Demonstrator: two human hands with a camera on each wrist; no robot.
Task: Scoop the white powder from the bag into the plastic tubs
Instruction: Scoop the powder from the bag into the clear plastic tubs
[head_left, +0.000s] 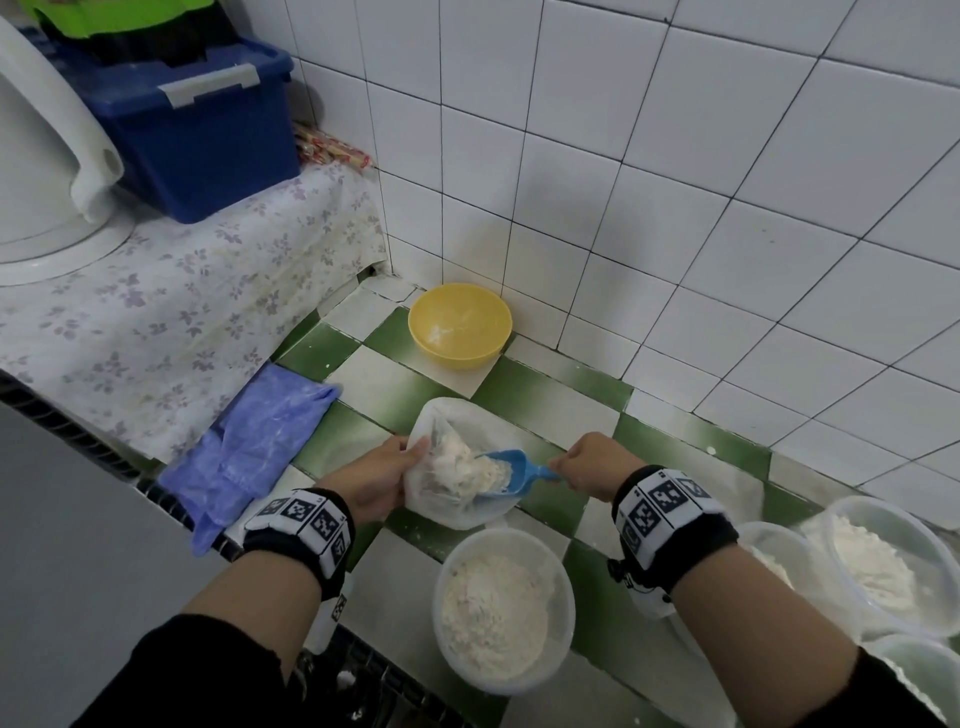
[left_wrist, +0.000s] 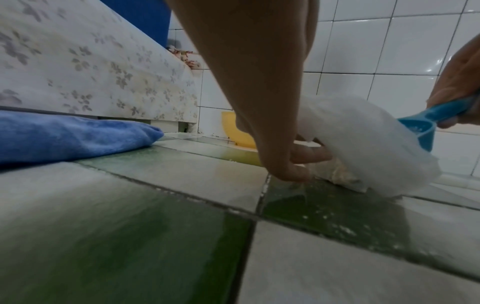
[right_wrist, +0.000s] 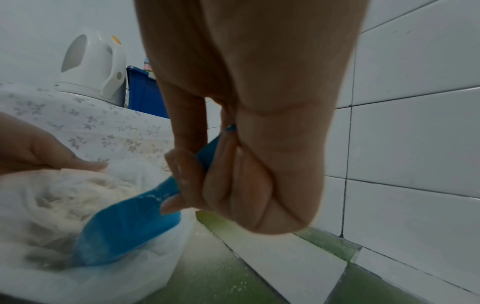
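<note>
Loading step: L hand (head_left: 375, 475) grips bag (head_left: 457, 514) rim, R hand (head_left: 592, 463) clamps blue scoop (head_left: 511, 470) in powder (head_left: 457, 465); next, prob lift level w/o spilling to near tub (head_left: 503, 608).

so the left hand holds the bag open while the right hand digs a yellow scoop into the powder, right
Not quite: the scoop is blue, not yellow; the yellow thing is the bowl by the wall. The head view shows it, and the right wrist view confirms it. The rest stands: the left hand holds the bag open while the right hand digs the scoop into the powder.
</note>
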